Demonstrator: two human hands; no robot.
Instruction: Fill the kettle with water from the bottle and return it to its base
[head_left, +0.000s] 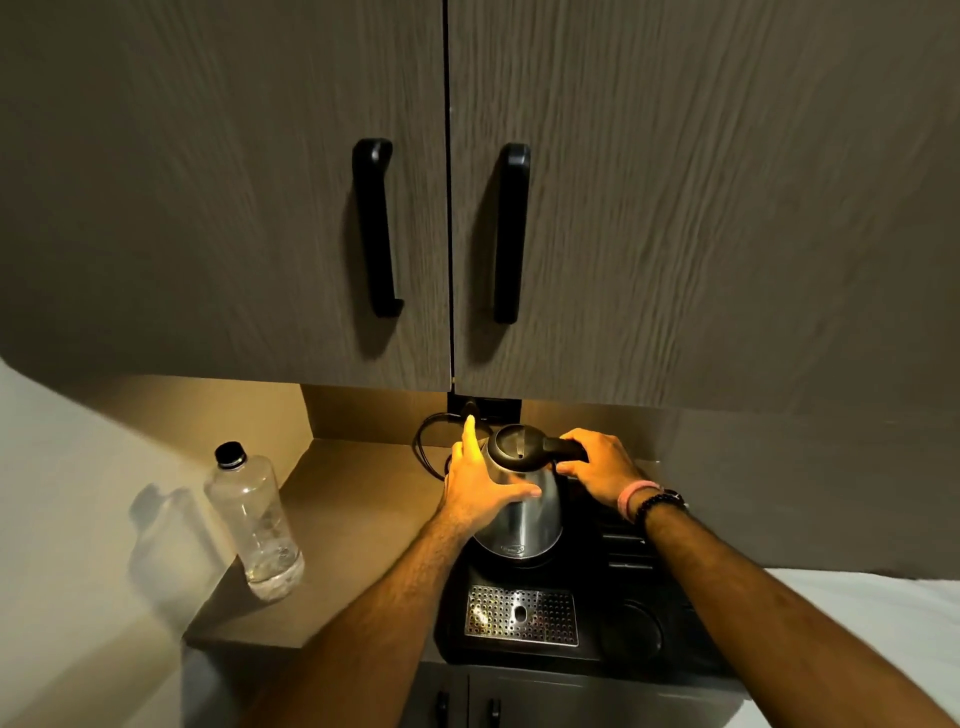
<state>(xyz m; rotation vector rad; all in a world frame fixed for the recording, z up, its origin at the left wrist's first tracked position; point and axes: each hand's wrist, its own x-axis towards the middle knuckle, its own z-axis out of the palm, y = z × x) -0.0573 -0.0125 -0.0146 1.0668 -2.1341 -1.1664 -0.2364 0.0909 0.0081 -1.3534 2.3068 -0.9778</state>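
A steel kettle (524, 525) with a black lid and handle stands upright on its round base at the back of a black tray (613, 660). My right hand (602, 467) is closed around the black handle. My left hand (480, 483) lies flat against the kettle's left side, thumb across the front, index finger pointing up. A clear plastic bottle (254, 525) with a black cap on stands upright on the counter to the left, apart from both hands. Only a little water shows at its bottom.
Two dark cupboard doors with black handles (374, 228) hang low over the counter. A black cable (431, 447) loops behind the kettle to a wall socket. The tray holds a perforated metal drip grid (522, 616) in front. A wall stands left of the bottle.
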